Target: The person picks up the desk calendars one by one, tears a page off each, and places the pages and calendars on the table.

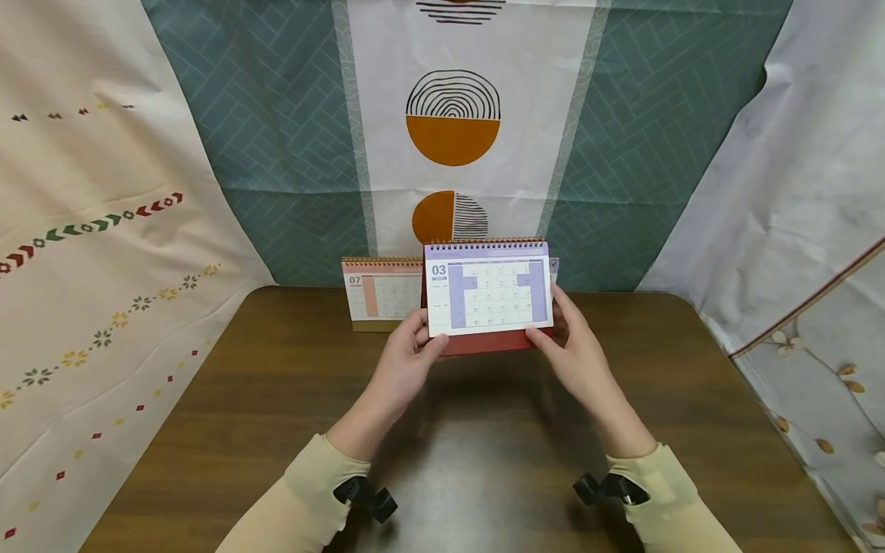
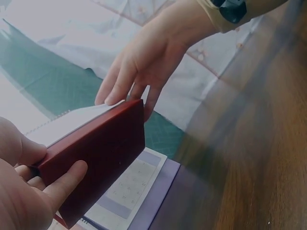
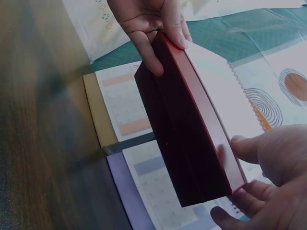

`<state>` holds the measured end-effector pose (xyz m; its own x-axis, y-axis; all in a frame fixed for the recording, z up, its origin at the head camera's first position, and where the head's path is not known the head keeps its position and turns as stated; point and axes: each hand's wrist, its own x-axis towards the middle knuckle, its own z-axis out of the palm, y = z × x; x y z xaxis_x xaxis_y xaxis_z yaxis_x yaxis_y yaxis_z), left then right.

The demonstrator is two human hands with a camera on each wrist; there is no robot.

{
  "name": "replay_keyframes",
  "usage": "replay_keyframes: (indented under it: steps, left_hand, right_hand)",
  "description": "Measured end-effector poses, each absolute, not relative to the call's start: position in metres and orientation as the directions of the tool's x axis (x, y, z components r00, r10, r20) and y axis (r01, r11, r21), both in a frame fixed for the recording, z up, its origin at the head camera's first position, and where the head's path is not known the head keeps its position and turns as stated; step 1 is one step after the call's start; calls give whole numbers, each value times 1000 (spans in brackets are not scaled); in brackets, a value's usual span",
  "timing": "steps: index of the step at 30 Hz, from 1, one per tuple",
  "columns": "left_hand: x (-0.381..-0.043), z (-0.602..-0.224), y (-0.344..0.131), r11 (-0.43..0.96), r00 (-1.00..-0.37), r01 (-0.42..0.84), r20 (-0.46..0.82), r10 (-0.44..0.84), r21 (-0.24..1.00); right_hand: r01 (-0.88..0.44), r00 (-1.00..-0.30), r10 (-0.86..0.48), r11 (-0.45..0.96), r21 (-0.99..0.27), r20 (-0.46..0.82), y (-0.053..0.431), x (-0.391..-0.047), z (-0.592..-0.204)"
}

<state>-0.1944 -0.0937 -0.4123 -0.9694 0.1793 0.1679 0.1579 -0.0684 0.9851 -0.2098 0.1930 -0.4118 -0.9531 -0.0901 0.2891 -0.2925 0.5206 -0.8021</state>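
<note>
So, head view first: the red-based calendar (image 1: 499, 296), page 03 facing up, is held over the far part of the table (image 1: 449, 461). It's gripped at its lower corners, one side by the left hand (image 1: 404, 353), the other by the right hand (image 1: 577, 353). Behind it, the 07 calendar (image 1: 383, 296) is partly covered, and only a sliver of the purple calendar (image 1: 555, 266) can be seen.

Left wrist view: the red base (image 1: 487, 343) is seen from below, so it looks lifted clear of the wood. The left thumb is pressed on its edge, with a finger laid against the underside. The far end is touched by the right hand's fingers.

Right wrist view: the near end is pinched by the right hand, thumb on the front edge, fingers tucked behind.

Handling-wise, it'd be guessed as light, with a stiff card base, maybe a bit slick. The pages look thin and easily creased, so it's best held by the base ends, with the wire binding (image 1: 485, 243) left alone.
</note>
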Motion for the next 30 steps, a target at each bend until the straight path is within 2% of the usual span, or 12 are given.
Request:
replay_keyframes:
  steps: [21,30]
  left_hand:
    - [-197,-408,-100,-79,-978,127,138,157,989]
    - [-197,-408,-100,-146,-972,115,141,187,983]
  right_hand:
    - [-270,-962,-50,338,-902,269,196,-217,-406]
    - [-210,-978,-34,159,-965,207,197,-216,-405]
